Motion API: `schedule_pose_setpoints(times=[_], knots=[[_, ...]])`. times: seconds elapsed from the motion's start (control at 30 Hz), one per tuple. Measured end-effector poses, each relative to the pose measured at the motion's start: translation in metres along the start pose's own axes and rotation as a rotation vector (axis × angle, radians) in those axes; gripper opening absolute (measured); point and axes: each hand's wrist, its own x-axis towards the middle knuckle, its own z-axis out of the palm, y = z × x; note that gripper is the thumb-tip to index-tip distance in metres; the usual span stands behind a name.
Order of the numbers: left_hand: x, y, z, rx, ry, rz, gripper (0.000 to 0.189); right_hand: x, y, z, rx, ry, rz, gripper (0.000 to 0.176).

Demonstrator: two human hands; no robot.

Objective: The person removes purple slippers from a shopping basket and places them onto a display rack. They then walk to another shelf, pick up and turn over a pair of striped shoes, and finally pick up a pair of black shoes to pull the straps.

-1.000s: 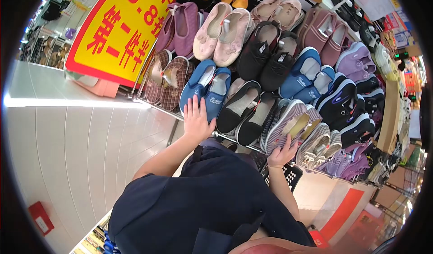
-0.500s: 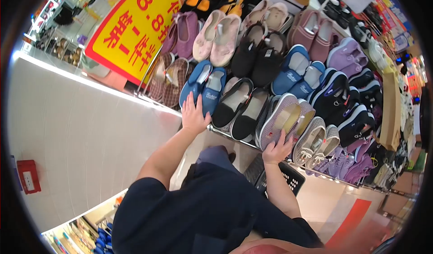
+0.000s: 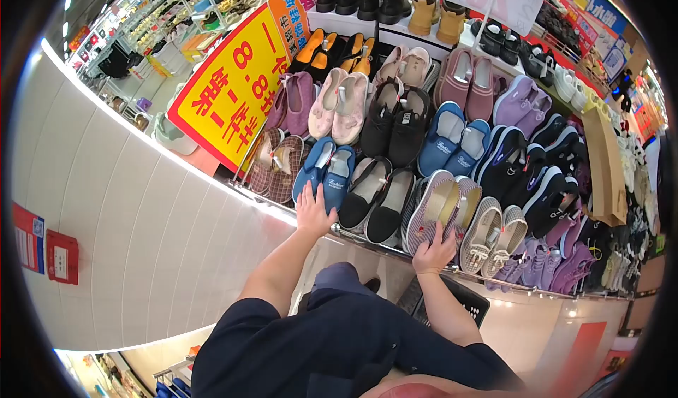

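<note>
Head view: nearest you, your right hand [image 3: 432, 251] curls over the lower end of the grey striped shoe [image 3: 432, 207], just above the black basket [image 3: 474, 303]. Your left hand [image 3: 314, 216] lies flat, fingers spread, on the blue slip-ons [image 3: 328, 175]. On this sloped rack [image 3: 374, 244], I judge even pressure towards the slope is safest, without nudging the black flats [image 3: 378, 200] between them. The yellow sign [image 3: 226, 105] stands beyond.
</note>
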Motion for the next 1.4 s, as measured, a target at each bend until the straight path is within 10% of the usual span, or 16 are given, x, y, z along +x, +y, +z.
schedule_pose_setpoints(times=[1.4], knots=[[0.003, -0.001, -0.006, -0.006, 0.013, 0.012, 0.085, 0.004, -0.004, 0.001, -0.021, 0.031, -0.042, 0.067]])
